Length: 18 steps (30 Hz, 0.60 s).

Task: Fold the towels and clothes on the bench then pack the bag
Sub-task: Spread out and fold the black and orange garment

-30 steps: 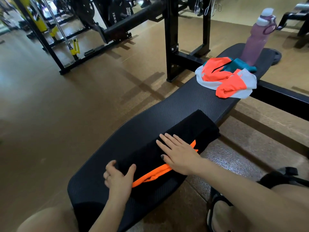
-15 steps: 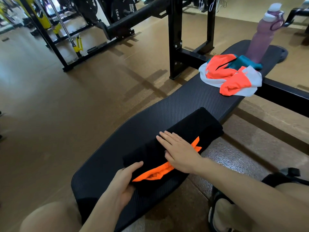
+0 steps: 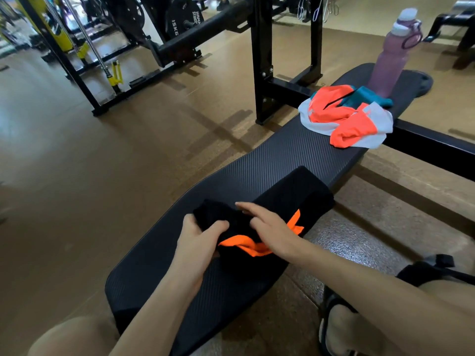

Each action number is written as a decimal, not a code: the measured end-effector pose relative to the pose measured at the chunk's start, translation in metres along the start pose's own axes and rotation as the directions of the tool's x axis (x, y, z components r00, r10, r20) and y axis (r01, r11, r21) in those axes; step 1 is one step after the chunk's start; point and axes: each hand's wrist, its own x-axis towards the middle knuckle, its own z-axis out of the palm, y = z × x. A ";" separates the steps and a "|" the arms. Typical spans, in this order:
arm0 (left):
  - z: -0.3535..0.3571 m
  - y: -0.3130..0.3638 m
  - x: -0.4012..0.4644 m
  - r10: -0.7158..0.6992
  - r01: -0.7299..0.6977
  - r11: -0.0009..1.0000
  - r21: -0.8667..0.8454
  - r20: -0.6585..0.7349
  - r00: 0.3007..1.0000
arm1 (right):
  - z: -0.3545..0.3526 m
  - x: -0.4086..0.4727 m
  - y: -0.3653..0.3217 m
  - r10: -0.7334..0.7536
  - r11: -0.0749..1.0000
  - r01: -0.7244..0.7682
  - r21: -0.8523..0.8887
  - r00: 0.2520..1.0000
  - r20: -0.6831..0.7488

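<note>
A black padded bench [image 3: 257,173] with a ribbed surface runs diagonally across a gym with a tan floor [image 3: 90,176]. Black steel uprights [image 3: 261,60] stand just beyond the bench's far long edge, and a rack carrying a weight plate [image 3: 183,20] marked 15KG sits further back, beside yellow-trimmed machines.

At the bench's far end a pink water bottle [image 3: 392,55] stands upright. Just in front of it, reaching the right-hand edge of the bench, lies an unfolded heap of orange, grey and teal clothes [image 3: 347,119].

Nearer the near end, a black garment with orange trim [image 3: 290,201] lies folded across the bench, its far end reaching the right-hand edge.

The left hand [image 3: 198,240] grips the near end of the black garment, thumb on top and fingers curled beneath, with that end lifted and doubled over. The right hand [image 3: 267,227] rests on top of the garment's middle with fingers mostly straight and together, the thumb tucked against the cloth, pressing rather than grasping. The orange trim shows between the two hands.

A bare knee [image 3: 72,337] shows at the bottom left, and a foot in a black sandal [image 3: 339,327] rests on the floor at the lower right.
</note>
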 end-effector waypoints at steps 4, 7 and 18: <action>0.042 0.033 0.003 0.081 -0.081 0.993 0.081 0.011 0.997 | -0.031 -0.004 -0.031 0.090 0.915 -0.084 0.395 0.996 0.004; 0.078 0.048 0.005 0.116 -0.118 0.989 0.088 0.021 0.993 | -0.056 -0.013 -0.038 0.078 0.812 -0.120 0.571 0.992 0.098; 0.114 0.043 0.032 0.197 -0.223 0.970 0.100 0.218 0.956 | -0.105 -0.001 -0.018 0.146 0.881 -0.077 0.467 0.983 -0.114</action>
